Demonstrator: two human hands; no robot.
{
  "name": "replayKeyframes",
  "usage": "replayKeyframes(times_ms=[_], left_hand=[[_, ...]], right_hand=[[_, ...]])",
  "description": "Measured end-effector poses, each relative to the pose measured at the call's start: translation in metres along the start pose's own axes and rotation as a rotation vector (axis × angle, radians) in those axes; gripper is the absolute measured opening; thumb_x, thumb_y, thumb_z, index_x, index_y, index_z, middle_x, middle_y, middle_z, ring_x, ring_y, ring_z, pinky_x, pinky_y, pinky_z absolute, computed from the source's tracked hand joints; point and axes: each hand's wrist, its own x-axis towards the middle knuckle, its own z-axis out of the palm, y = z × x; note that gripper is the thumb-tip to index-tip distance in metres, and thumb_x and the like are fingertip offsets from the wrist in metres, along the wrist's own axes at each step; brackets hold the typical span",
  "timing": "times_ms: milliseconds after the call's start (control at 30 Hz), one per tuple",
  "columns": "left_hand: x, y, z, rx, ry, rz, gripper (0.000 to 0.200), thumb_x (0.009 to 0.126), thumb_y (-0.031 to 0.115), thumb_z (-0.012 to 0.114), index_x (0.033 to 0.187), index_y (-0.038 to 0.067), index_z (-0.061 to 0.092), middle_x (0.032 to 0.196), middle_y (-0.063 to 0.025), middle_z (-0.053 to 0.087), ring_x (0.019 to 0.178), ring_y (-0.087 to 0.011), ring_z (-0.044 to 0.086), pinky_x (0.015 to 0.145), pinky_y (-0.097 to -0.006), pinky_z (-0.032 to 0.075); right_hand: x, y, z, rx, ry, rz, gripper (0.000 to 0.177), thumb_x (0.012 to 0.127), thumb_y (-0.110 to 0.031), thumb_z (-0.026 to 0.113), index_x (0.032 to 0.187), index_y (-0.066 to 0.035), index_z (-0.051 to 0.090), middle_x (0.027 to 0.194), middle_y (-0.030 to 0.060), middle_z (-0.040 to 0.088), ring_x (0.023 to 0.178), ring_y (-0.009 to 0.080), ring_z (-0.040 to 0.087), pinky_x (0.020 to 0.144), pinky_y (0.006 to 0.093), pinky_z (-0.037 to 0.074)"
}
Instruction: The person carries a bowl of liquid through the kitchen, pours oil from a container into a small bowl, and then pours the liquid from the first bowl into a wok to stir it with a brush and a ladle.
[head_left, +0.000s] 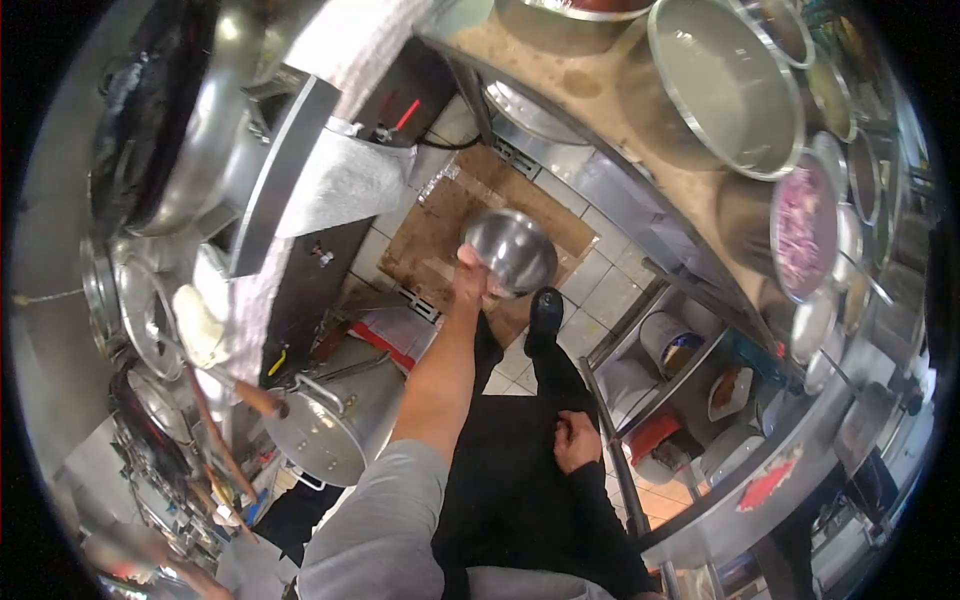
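My left hand (473, 268) grips the rim of a shiny stainless steel mixing bowl (512, 250), with the arm stretched forward over the floor. The bowl is tilted, and its curved metal surface shows above the brown floor mat (425, 240). Close to the front of my dark apron (500, 480), my right hand (577, 442) hangs with its fingers curled in. Nothing shows in that hand. Below the bowl, one of my black shoes (544, 312) stands at the mat's edge.
To the right, a counter (600, 100) bears a large pan of cloudy liquid (725, 85) and a bowl of chopped purple onion (802, 235). A big lidded pot (318, 435) stands left. Wooden handles (262, 400) jut out nearby. Another person's arm (195, 578) is at lower left.
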Motion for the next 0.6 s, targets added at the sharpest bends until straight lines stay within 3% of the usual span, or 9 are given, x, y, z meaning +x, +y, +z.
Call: replayKeyframes(times_ms=[67,100,133,300,400,500,567,600], left_hand=[[-0.016,0.026,0.006,-0.224,-0.045,0.005,0.034,0.087,0.019,0.066,0.11,-0.005,0.066,0.101,-0.0125,0.072,0.085,-0.0283,0.069,0.077,-0.0392,0.057],[0.012,-0.007,0.012,-0.255,-0.137,0.143,0.032,0.093,0.023,0.062,0.113,-0.002,0.064,0.1,-0.0087,0.071,0.081,-0.0293,0.067,0.078,-0.0445,0.057],[0.048,-0.052,0.023,-0.497,-0.249,0.117,0.031,0.095,0.024,0.06,0.113,-0.001,0.063,0.1,-0.008,0.07,0.082,-0.0289,0.067,0.078,-0.0449,0.057],[0.045,-0.049,0.035,0.566,-0.177,0.024,0.028,0.099,0.025,0.056,0.111,0.002,0.064,0.1,-0.0079,0.069,0.09,-0.0284,0.066,0.083,-0.0448,0.055],[0.027,-0.05,0.037,0.779,-0.162,0.102,0.026,0.101,0.026,0.054,0.11,0.003,0.064,0.1,-0.0079,0.069,0.095,-0.0281,0.066,0.086,-0.0448,0.054],[0.013,-0.095,0.034,0.691,-0.028,0.376,0.023,0.098,0.02,0.059,0.106,0.001,0.067,0.098,-0.0068,0.071,0.087,-0.0247,0.068,0.081,-0.0437,0.056],[-0.069,-0.009,-0.001,-0.095,-0.271,-0.017,0.029,0.095,0.015,0.062,0.115,-0.006,0.065,0.11,-0.0136,0.07,0.099,-0.0226,0.066,0.086,-0.0357,0.054],[-0.099,0.021,-0.015,-0.248,-0.349,-0.042,0.028,0.093,0.008,0.066,0.117,-0.006,0.063,0.111,-0.0095,0.069,0.098,-0.0222,0.066,0.087,-0.0365,0.054]], right_hand=[[0.01,0.013,0.01,0.062,0.085,0.048,0.016,0.092,-0.009,0.061,0.104,-0.002,0.069,0.09,0.0181,0.066,0.084,0.0363,0.067,0.075,0.0417,0.052],[0.015,0.018,0.012,0.064,0.103,0.056,0.016,0.092,-0.01,0.061,0.104,-0.002,0.069,0.09,0.0181,0.066,0.083,0.0365,0.067,0.073,0.0418,0.052],[0.02,0.021,0.014,0.064,0.125,0.063,0.016,0.092,-0.011,0.061,0.103,-0.003,0.07,0.09,0.0181,0.066,0.081,0.0367,0.067,0.071,0.042,0.052],[0.03,0.024,0.01,0.044,0.154,0.103,0.015,0.093,-0.013,0.061,0.101,-0.004,0.07,0.089,0.0179,0.065,0.079,0.0374,0.066,0.068,0.0419,0.052],[0.03,0.028,0.011,0.049,0.171,0.044,0.015,0.095,-0.011,0.06,0.101,-0.002,0.069,0.083,0.0155,0.065,0.074,0.0311,0.065,0.068,0.0384,0.051],[0.03,0.037,0.016,0.033,0.147,0.024,0.015,0.096,-0.011,0.059,0.102,-0.002,0.069,0.081,0.0144,0.066,0.073,0.0278,0.066,0.07,0.0371,0.052],[0.028,0.038,0.016,0.02,0.101,0.056,0.015,0.095,-0.014,0.06,0.102,-0.003,0.069,0.086,0.0161,0.068,0.08,0.0315,0.067,0.074,0.0399,0.052],[0.027,0.037,0.016,0.014,0.069,0.084,0.016,0.094,-0.015,0.061,0.101,-0.003,0.069,0.091,0.0178,0.068,0.085,0.0353,0.067,0.077,0.0425,0.052]])
